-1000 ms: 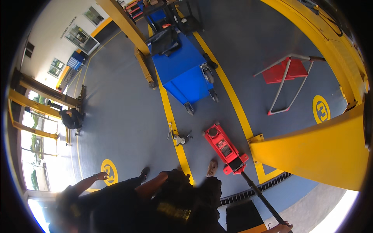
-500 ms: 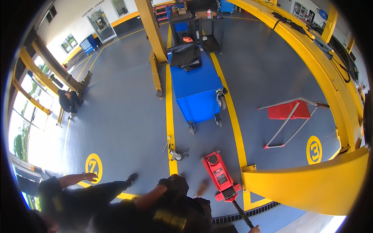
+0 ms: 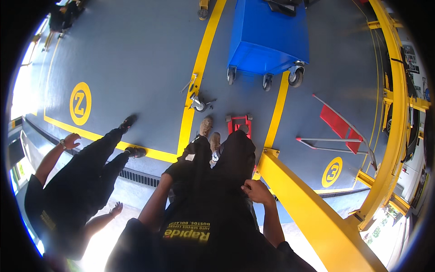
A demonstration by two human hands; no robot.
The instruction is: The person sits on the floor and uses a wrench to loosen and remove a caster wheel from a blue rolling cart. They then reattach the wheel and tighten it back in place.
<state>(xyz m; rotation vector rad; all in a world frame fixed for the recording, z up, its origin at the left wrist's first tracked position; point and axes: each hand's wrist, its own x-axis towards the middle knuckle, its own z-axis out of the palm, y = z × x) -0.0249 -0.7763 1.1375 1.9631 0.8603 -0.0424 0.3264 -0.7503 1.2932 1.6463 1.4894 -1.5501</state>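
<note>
My left hand (image 3: 180,171) rests by my left thigh, dark against the dark trousers, and its fingers do not show. My right hand (image 3: 258,191) is beside my right hip, fingers curled in; whatever they may hold is hidden. Between and ahead of my legs, the front of a red floor jack (image 3: 239,123) shows, while its rear and handle are out of sight. Brown shoes (image 3: 206,127) stand to its left. Farther ahead, a loose caster wheel (image 3: 198,104) lies on the yellow floor line near some wrenches (image 3: 189,84).
A blue wheeled cabinet (image 3: 267,50) stands ahead. At right are a red-and-grey metal-framed item (image 3: 337,122) and a yellow lift beam (image 3: 312,213), which runs close past my right side. Another person (image 3: 77,186) in dark clothes is at my left. A floor grate (image 3: 140,177) crosses behind.
The view has tilted down toward my body. My right hand, seen at the jack's handle before, is now by my hip. The jack appears closer to my feet, mostly hidden.
</note>
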